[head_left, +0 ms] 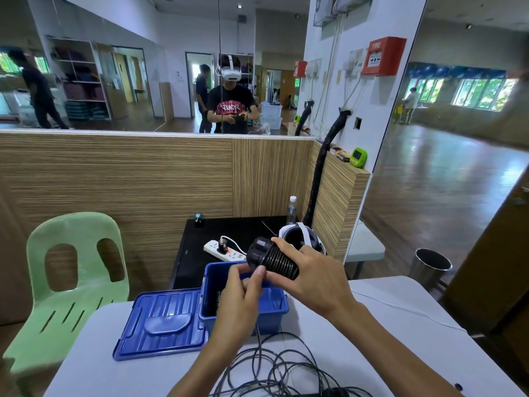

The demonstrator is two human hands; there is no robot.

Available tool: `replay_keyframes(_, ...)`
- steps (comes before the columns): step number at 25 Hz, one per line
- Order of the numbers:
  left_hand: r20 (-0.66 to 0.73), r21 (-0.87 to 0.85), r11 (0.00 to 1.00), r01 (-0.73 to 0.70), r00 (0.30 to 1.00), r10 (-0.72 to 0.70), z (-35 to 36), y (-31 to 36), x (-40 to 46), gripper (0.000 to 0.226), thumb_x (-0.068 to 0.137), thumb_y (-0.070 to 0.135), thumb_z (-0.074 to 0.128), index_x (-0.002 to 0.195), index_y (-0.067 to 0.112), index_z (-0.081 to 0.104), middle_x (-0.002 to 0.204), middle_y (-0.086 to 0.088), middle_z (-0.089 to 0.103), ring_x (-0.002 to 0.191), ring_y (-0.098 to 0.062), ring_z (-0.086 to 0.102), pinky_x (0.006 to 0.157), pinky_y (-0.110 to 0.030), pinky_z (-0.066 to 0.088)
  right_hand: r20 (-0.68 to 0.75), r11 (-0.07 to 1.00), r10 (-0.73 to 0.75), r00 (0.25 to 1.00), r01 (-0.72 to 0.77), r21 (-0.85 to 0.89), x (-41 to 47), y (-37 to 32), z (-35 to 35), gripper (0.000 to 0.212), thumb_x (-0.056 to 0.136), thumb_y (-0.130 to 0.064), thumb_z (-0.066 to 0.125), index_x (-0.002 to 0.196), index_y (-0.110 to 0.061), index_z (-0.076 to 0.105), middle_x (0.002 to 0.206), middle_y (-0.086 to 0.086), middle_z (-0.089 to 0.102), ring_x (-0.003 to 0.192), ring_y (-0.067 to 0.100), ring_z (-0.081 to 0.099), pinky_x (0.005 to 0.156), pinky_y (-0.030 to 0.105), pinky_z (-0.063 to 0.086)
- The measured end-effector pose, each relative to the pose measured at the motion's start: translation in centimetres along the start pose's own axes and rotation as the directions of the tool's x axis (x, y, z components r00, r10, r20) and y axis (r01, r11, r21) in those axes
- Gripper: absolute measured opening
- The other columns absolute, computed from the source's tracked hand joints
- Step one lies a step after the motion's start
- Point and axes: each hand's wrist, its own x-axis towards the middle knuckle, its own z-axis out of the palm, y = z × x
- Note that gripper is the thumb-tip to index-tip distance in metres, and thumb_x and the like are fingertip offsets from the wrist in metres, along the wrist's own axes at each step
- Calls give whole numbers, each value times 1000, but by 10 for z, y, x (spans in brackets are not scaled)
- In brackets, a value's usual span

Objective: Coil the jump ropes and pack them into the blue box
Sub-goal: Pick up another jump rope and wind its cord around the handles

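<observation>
My right hand [312, 273] grips the black jump rope handles [272, 257], with black cord wound tightly round them, above the open blue box [266, 310]. My left hand [243, 293] pinches the cord just under the handles' capped end. From there the thin black rope [280, 365] runs down to the white table [114, 353], where it lies in loose tangled loops near me. Something dark lies inside the box, partly hidden by my left hand.
The blue lid [161, 325] lies flat left of the box. Behind stands a black table [229, 233] with a white power strip [226, 250], a white headset [303, 236] and a water bottle [291, 210]. A green plastic chair [71, 282] stands at left, a metal bin [429, 267] at right.
</observation>
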Motion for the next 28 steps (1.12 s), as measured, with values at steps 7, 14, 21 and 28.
replay_keyframes(7,147,-7,1000,-29,989,29,-11,-5,-1,34,101,33,39,85,9,56,57,9,45,51,-6,39,51,-25,39,65,999,30,997,-32,41,-2,3,4,83,74,-91,22,147,-52,23,98,-6,61,88,14,62,71,30,51)
replay_keyframes(14,115,181,961,-207,975,188,-9,1,3,33,102,27,40,72,18,50,56,8,44,54,-7,38,54,-30,34,116,998,20,993,-27,56,-3,-2,11,72,80,-84,36,142,-49,27,105,-8,64,95,14,63,70,30,50)
replay_keyframes(21,210,16,1000,-12,978,9,-20,-28,-3,42,96,43,41,68,12,47,58,0,36,52,-11,32,48,-21,30,46,986,141,989,-145,82,-2,-6,9,53,84,-80,36,118,-41,48,79,-10,63,72,11,59,62,28,49)
replay_keyframes(28,261,58,996,70,962,-83,-42,-53,9,53,88,63,47,54,22,42,55,-2,31,52,-18,25,51,-34,21,12,992,87,996,-88,86,-6,-11,10,65,81,-88,22,110,-38,52,76,-9,64,70,7,61,62,28,52)
